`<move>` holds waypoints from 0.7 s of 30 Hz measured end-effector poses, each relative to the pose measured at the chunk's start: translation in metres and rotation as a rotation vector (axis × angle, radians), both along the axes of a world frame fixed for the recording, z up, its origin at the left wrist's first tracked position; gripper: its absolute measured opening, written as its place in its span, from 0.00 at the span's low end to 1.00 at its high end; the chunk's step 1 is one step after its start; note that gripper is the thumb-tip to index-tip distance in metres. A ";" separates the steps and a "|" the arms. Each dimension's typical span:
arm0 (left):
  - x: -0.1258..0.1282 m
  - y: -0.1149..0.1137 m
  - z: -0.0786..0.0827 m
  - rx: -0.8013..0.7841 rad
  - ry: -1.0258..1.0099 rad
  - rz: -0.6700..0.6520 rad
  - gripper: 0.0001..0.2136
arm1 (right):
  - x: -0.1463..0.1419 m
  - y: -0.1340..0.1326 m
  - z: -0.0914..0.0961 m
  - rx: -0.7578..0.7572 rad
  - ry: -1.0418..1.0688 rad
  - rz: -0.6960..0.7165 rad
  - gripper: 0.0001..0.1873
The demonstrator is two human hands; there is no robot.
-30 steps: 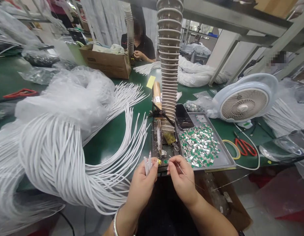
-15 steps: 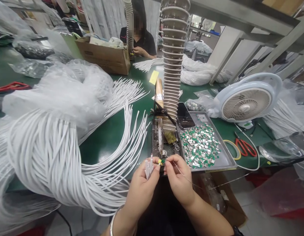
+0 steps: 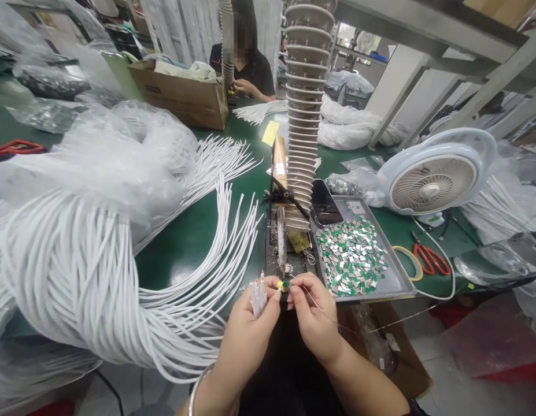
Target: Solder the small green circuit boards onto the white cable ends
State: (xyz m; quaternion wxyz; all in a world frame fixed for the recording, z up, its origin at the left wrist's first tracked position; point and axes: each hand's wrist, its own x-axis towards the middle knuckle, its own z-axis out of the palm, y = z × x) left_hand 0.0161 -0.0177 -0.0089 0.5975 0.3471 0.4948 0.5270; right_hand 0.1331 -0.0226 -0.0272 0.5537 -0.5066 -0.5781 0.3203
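My left hand [image 3: 250, 329] is shut on several white cable ends [image 3: 258, 297] that stick up from its fist. My right hand [image 3: 315, 318] pinches a tiny green circuit board [image 3: 285, 285] and a thin wire [image 3: 324, 312] trailing down to the right. The board sits between the two hands, touching a small yellow bit by my left thumb. A huge bundle of white cables [image 3: 77, 271] curves in from the left, its loose ends reaching toward my left hand. Just above my hands stands a dark metal jig [image 3: 276, 242].
A metal tray [image 3: 400, 277] of green-and-silver pieces lies right of the jig, with a phone [image 3: 326, 202] at its top corner. A ribbed white duct [image 3: 302, 115] rises ahead. Red scissors [image 3: 430, 260], a fan [image 3: 432, 190], a cardboard box [image 3: 181, 98] and a co-worker [image 3: 250, 72] are beyond.
My hands have closed in, bringing the green board against the cable ends by my left thumb. The view has also drifted slightly.
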 end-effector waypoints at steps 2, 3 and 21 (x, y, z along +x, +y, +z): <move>0.000 0.000 0.001 -0.025 -0.009 -0.005 0.06 | 0.001 0.000 0.001 0.082 -0.079 -0.020 0.08; 0.000 0.001 0.001 -0.040 -0.013 -0.013 0.06 | 0.002 -0.001 0.001 0.138 -0.130 -0.037 0.09; 0.003 0.005 0.008 -0.124 -0.025 -0.071 0.09 | 0.002 -0.002 0.002 0.452 -0.227 -0.115 0.13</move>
